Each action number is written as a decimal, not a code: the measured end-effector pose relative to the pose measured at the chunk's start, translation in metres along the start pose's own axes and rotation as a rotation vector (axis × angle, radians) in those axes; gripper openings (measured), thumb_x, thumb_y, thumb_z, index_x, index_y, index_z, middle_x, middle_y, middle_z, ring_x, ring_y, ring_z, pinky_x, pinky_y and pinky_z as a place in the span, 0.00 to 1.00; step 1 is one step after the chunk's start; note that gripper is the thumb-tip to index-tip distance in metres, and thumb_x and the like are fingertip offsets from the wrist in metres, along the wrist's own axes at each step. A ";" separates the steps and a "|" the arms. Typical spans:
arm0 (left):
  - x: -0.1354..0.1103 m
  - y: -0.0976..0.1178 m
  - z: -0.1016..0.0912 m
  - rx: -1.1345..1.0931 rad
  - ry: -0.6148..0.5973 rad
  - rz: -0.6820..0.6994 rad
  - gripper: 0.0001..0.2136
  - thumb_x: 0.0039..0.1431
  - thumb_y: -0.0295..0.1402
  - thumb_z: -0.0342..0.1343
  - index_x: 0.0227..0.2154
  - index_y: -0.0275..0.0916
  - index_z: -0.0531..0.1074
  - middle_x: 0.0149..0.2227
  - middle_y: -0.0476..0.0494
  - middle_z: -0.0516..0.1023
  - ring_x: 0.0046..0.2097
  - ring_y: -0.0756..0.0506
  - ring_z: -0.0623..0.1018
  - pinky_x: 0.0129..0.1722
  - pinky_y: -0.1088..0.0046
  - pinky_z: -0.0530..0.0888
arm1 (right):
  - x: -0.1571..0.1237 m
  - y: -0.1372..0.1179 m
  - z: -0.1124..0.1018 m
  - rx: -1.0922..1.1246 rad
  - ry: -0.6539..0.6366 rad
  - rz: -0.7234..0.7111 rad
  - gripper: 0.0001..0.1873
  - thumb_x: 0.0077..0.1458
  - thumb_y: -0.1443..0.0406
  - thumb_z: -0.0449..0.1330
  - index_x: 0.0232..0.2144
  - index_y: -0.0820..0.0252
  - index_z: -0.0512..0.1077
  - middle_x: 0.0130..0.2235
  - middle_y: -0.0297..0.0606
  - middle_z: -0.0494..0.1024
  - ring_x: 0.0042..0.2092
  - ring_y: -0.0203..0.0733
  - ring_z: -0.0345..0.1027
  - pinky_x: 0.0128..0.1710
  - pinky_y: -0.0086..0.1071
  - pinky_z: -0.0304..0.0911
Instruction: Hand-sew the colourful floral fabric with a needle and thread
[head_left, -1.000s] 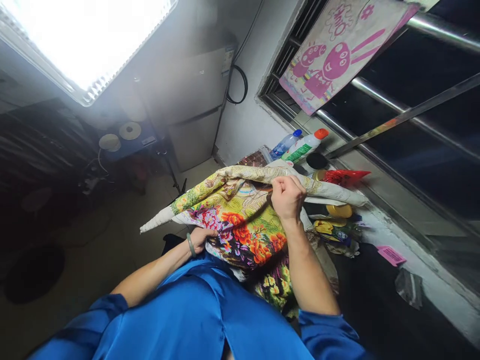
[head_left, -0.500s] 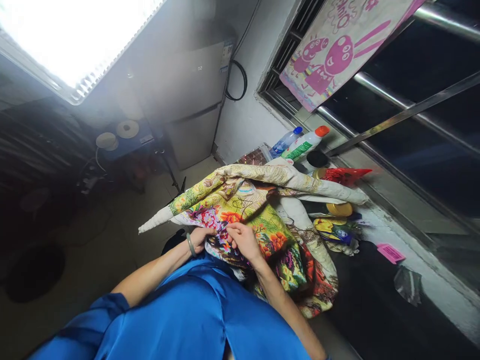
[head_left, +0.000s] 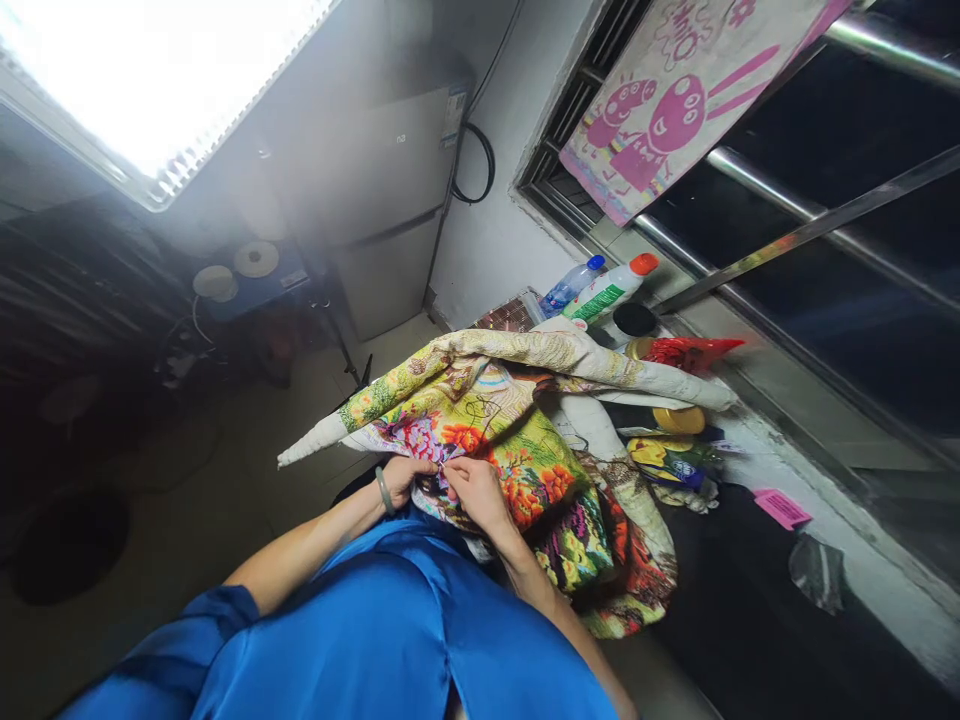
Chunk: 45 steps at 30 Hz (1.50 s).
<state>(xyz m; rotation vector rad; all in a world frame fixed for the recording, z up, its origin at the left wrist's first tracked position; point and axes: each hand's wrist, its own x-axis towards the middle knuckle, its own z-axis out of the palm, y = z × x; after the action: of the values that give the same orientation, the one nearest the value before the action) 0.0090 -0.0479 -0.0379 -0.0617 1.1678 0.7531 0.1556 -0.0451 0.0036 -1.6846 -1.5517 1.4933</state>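
we're gripping cloth (head_left: 517, 425) in our left hand (head_left: 405, 477), best held taut where our right hand (head_left: 478, 490) is pinching just beside, on what we cannot tell.

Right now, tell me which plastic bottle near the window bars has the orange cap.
The green-marked white plastic bottle; its neighbour, the translucent blue plastic bottle, has a blue cap instead.

left hand (head_left: 401, 478) fingers partly hidden by floral cross-stitch cloth (head_left: 544, 445), anything in right hand (head_left: 480, 495) fingertips too small to tell, light fixture (head_left: 150, 80) cropped, upper left
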 end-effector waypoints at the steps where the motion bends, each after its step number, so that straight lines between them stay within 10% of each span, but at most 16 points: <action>1: 0.000 0.000 -0.001 0.003 -0.001 -0.003 0.11 0.30 0.16 0.71 0.18 0.32 0.76 0.18 0.44 0.78 0.21 0.46 0.76 0.28 0.68 0.74 | 0.000 0.000 0.000 -0.008 -0.005 -0.003 0.14 0.52 0.60 0.56 0.20 0.58 0.76 0.14 0.31 0.70 0.17 0.35 0.61 0.18 0.26 0.54; 28: 0.008 -0.002 -0.008 -0.083 -0.074 -0.038 0.08 0.38 0.19 0.70 0.22 0.30 0.77 0.20 0.41 0.79 0.24 0.44 0.78 0.36 0.64 0.77 | -0.001 -0.002 0.009 0.012 -0.004 0.091 0.10 0.52 0.64 0.54 0.23 0.58 0.72 0.14 0.27 0.69 0.13 0.33 0.57 0.16 0.25 0.53; 37: 0.005 0.001 -0.006 -0.134 -0.041 -0.065 0.13 0.39 0.19 0.71 0.31 0.31 0.80 0.26 0.39 0.83 0.33 0.38 0.84 0.43 0.60 0.79 | -0.001 0.003 0.007 -0.193 0.178 -0.137 0.13 0.57 0.61 0.55 0.35 0.58 0.80 0.21 0.35 0.77 0.24 0.41 0.71 0.30 0.29 0.65; 45: 0.004 0.003 -0.003 -0.167 -0.083 -0.077 0.11 0.39 0.19 0.71 0.28 0.31 0.78 0.27 0.37 0.83 0.36 0.37 0.84 0.44 0.60 0.79 | -0.006 0.010 0.015 -0.170 0.084 -0.115 0.14 0.56 0.63 0.54 0.30 0.60 0.80 0.18 0.34 0.74 0.21 0.38 0.67 0.25 0.28 0.61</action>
<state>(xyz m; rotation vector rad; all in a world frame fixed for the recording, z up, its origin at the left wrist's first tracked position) 0.0055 -0.0452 -0.0413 -0.2122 1.0164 0.7766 0.1487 -0.0586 -0.0076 -1.6942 -1.7406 1.2485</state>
